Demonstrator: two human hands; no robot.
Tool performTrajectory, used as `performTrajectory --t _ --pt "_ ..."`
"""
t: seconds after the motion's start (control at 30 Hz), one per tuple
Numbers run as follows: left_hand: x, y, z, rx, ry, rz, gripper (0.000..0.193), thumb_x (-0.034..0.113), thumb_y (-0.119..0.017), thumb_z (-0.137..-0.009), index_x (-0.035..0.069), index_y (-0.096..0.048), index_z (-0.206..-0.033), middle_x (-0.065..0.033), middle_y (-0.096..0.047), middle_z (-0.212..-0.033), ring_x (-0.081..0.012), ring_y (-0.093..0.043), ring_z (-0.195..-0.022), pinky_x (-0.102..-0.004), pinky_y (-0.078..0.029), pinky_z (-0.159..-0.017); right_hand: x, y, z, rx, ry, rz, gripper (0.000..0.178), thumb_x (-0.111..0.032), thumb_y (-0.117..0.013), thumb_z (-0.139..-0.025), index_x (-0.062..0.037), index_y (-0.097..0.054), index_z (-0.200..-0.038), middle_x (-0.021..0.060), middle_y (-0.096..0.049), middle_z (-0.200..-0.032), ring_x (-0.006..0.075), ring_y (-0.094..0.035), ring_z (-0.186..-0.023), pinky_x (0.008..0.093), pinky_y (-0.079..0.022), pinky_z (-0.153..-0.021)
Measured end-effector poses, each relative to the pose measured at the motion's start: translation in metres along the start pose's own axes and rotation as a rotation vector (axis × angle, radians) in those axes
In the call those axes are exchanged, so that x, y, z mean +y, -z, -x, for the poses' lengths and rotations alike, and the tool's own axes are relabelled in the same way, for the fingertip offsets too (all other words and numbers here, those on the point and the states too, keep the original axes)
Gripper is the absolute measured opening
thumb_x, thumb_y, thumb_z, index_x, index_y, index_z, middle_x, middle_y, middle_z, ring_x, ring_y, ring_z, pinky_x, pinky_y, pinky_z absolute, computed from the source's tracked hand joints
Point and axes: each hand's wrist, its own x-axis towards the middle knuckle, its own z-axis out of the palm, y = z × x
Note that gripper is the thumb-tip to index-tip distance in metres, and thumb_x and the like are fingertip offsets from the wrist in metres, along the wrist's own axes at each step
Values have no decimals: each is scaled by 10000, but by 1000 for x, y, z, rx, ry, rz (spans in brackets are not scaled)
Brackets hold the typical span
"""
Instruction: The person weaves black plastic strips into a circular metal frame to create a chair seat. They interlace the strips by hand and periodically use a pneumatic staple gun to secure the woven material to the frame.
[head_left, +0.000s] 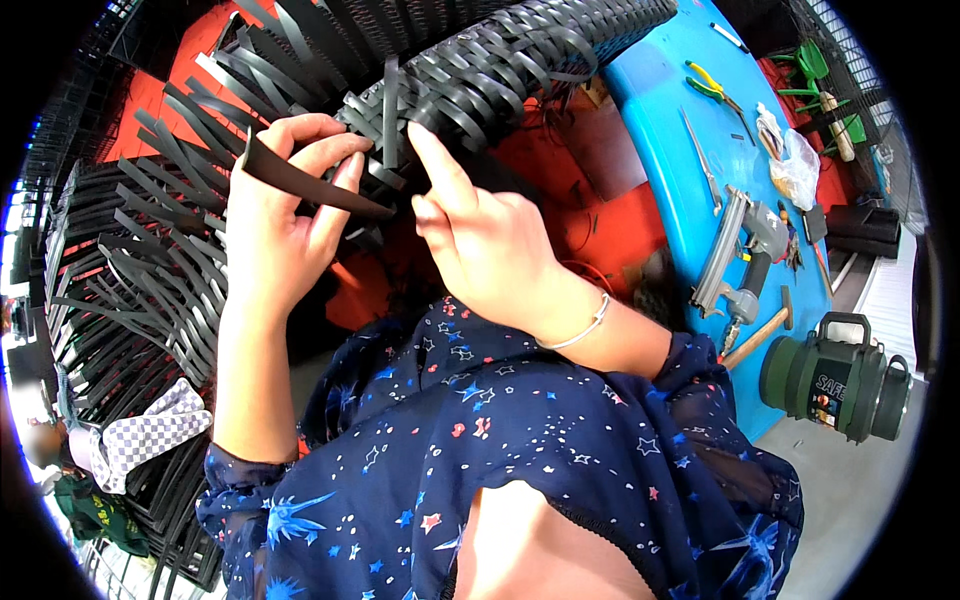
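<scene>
A black woven piece (470,85) made of flat plastic-like strips stretches from in front of me toward the upper right. My left hand (285,215) is at its near end, with its fingers bent and closed around a loose flat black strip (310,185). That strip crosses in front of the fingers, so the exact grip is partly hidden. My right hand (490,245) has its index finger stretched out, with the tip touching the weave. The thumb is apart from that finger and the others curl under; nothing shows in this hand.
Many loose black strip ends (165,250) fan out at the left. On the blue table (650,120) at the right lie yellow-handled pliers (710,85), scissors (702,160), a pneumatic stapler (745,250) and a hammer (760,335). A dark green jug (830,380) stands beside it.
</scene>
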Motion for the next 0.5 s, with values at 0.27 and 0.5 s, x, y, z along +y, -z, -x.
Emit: performTrajectory --t 0.27,0.5 --pt "-2 -2 -1 7 -16 -16 148 104 -754 -871 76 -781 -1013 -98 -713 -1056 -299 -681 -991 -405 -535 -873 0 1 -26 182 91 195 283 -103 -701 -923 -52 -710 -1201 164 -719 -799 319 -688 -620 400 -545 -565" --pt "-5 -4 -2 -36 -18 -44 149 93 -716 -919 73 -767 -1058 -106 -698 -1105 -297 -673 -1046 -395 -518 -922 7 -1 -22 177 83 167 360 -87 -741 -895 -64 -702 -1253 157 -721 -800 305 -689 -625 385 -540 -575"
